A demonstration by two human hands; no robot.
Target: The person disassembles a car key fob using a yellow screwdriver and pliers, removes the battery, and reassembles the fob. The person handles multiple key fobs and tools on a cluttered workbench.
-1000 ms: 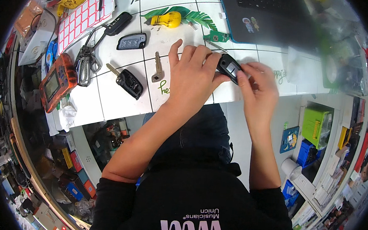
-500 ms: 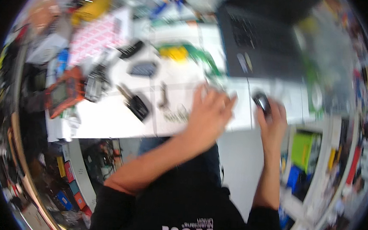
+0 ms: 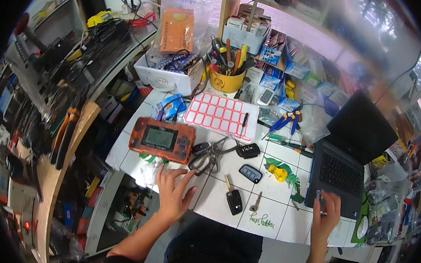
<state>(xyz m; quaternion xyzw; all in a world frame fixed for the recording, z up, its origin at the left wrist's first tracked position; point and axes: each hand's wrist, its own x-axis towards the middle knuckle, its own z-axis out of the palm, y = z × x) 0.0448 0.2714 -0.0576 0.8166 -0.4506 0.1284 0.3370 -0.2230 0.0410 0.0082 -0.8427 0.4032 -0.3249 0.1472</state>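
My left hand (image 3: pixel 172 194) is held with its fingers spread over the table's near left edge. Close to its fingertips lie a bunch of keys (image 3: pixel 208 159) and a crumpled white tissue (image 3: pixel 149 173); behind these rests an orange handheld device (image 3: pixel 159 139) with a screen. At the front edge of the laptop (image 3: pixel 313 186), my right hand (image 3: pixel 327 213) stretches its fingers around a small pale thing; whether they touch it I cannot tell. Between the hands lie a black flip car key (image 3: pixel 233 200), a small loose key (image 3: pixel 257 202), a dark remote (image 3: pixel 251 173) and a black key fob (image 3: pixel 248 150).
A red-and-white label sheet (image 3: pixel 221 112) lies farther back, before a yellow tool pot (image 3: pixel 226 80) and a white box (image 3: pixel 163 80) of cables. Blue-handled pliers (image 3: pixel 282 121) and a yellow object (image 3: pixel 278 172) lie nearer the laptop. A wooden-edged bench (image 3: pixel 77 145) stands at left.
The view has swung and sharpened. My left hand has gone left, from the table's middle to beside the keys. My right hand has left a black oval object and is now at the laptop's edge.
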